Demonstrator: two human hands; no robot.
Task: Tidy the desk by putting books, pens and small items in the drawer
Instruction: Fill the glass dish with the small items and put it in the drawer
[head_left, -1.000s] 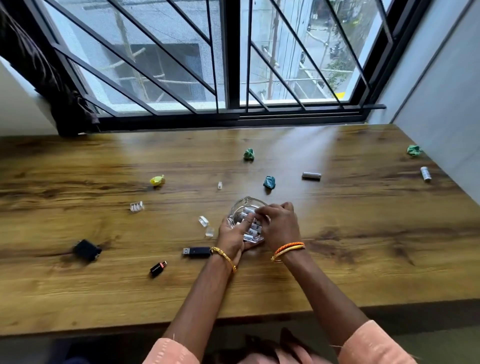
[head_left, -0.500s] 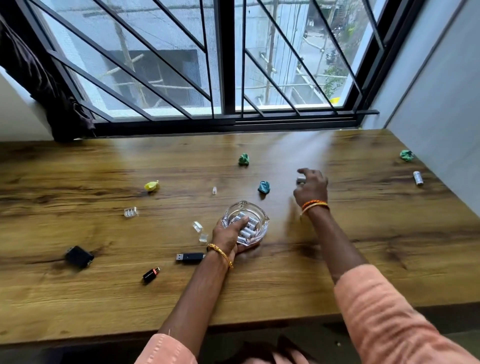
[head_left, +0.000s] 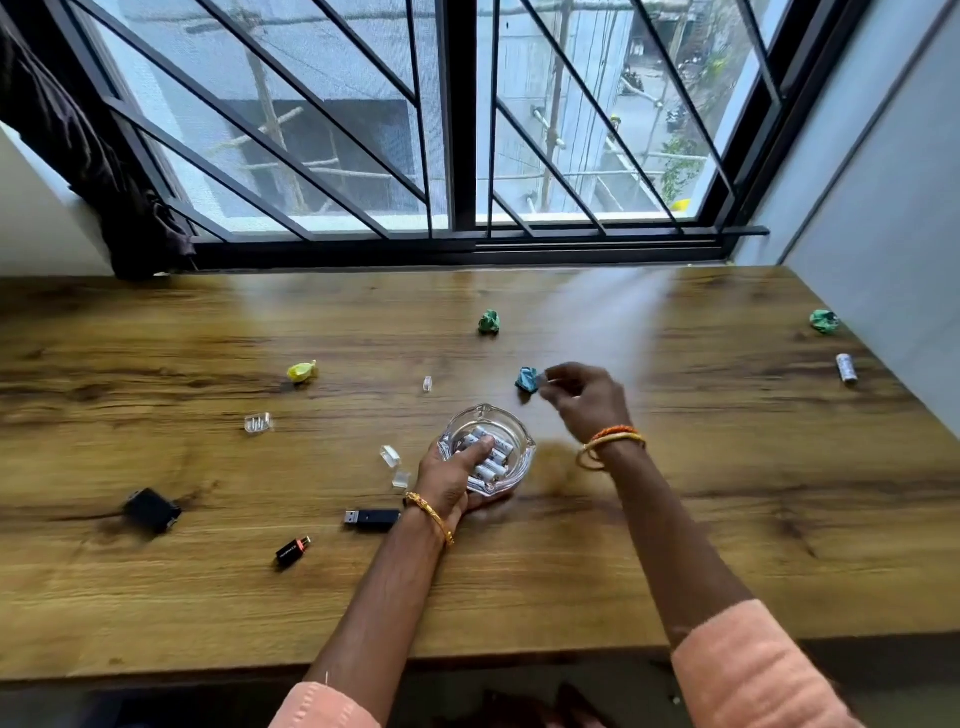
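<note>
Here the glass dish (head_left: 488, 449) of small batteries (head_left: 491, 453) sits mid-tabletop (head_left: 727, 519), the left hand (head_left: 449, 480) gripping its near rim with a finger pressed on the batteries. It looks heavy, slick and breakable, best cupped under the base. The right hand (head_left: 584, 397) hovers beside a blue paper wad (head_left: 527, 378), fingers curled; what it pinches, if anything, I cannot tell.

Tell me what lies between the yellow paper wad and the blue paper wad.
Head view: one small clear plastic cap lies between yellow paper wad and blue paper wad.
</note>
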